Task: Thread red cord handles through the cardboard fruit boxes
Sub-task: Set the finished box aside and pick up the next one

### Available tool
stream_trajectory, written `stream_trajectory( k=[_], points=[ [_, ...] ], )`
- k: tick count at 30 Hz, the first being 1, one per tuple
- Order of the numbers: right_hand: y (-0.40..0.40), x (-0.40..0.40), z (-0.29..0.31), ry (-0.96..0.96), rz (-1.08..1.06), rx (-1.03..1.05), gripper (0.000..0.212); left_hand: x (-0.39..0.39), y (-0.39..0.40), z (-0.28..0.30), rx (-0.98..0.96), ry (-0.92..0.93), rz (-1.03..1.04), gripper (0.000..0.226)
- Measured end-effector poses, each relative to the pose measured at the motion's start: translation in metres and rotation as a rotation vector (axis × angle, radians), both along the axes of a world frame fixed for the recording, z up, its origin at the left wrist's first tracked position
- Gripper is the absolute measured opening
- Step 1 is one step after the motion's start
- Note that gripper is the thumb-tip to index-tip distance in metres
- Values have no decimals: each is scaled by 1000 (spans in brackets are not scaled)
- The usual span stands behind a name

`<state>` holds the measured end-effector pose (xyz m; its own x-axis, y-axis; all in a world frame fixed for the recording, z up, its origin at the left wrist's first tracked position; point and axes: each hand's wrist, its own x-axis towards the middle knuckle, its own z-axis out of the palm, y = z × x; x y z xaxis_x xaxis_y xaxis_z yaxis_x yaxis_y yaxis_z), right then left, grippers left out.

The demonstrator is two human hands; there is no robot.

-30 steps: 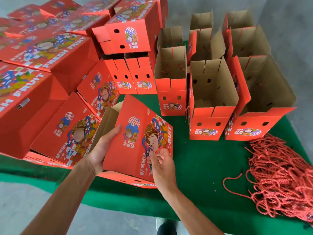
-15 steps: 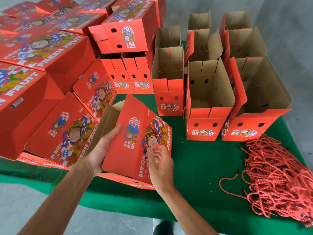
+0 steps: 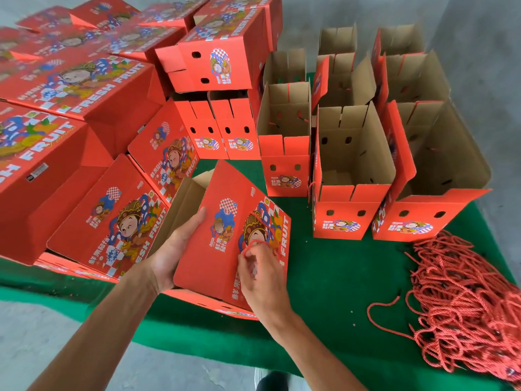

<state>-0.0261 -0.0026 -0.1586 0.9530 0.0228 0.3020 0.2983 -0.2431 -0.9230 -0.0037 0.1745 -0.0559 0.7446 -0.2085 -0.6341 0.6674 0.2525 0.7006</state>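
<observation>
Threading seems to be in hand: the person's left hand [image 3: 172, 249] cups the near-left edge of a red fruit box [image 3: 225, 238] that lies tilted on the green counter [image 3: 332, 280], while the fingers [image 3: 248, 258] of the right hand [image 3: 262, 275] pinch a red cord [image 3: 255, 243] against its printed face. The box's long axis runs from the person up and away to the left, with its open brown end pointing away. I judge the next move needs the cord end guided into a hole, which I cannot see here; spare cords [image 3: 465, 303] lie piled at the right.

Green-covered table [image 3: 332, 292] under red fruit boxes [image 3: 346, 176], cord heap [image 3: 468, 303].
</observation>
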Motion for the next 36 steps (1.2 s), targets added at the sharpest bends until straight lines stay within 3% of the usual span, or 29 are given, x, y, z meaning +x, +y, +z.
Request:
stream_trajectory(
  k=[7, 11, 13, 16, 18, 21, 24, 27, 29, 31, 34, 36],
  points=[
    [-19, 7, 7, 266, 94, 125, 10, 9, -7, -2, 63, 48, -19, 77],
    [-30, 6, 6, 423, 101, 214, 15, 13, -19, -6, 381, 22, -256, 30],
    [-34, 6, 6, 500, 80, 291, 17, 18, -29, -8, 529, 0, -410, 23],
    [-41, 9, 3, 606, 114, 439, 20, 28, -43, -11, 591, -5, -542, 10],
    [-46, 11, -1, 632, 103, 480, 22, 32, -51, -20, 575, -57, -600, 21],
    [-50, 10, -9, 590, 51, 440, 25, 35, -66, -34, 505, -61, -605, 18],
    [-50, 5, -17, 537, -9, 357, 20, 38, -79, -40, 458, -13, -467, 24],
    [-60, -2, -22, 487, 42, 375, 24, 41, -83, -34, 544, -18, -469, 33],
    [-72, -12, -29, 384, 194, 276, 42, 43, -91, -22, 628, -71, -471, 31],
    [-81, -21, -38, 228, 294, 15, 60, 44, -101, -8, 572, -122, -387, 43],
    [-78, -27, -45, 105, 208, -244, 103, 47, -115, 5, 342, -99, -367, 59],
    [-75, -26, -45, 98, 120, -257, 109, 46, -126, 5, 353, -105, -438, 57]
  ],
)
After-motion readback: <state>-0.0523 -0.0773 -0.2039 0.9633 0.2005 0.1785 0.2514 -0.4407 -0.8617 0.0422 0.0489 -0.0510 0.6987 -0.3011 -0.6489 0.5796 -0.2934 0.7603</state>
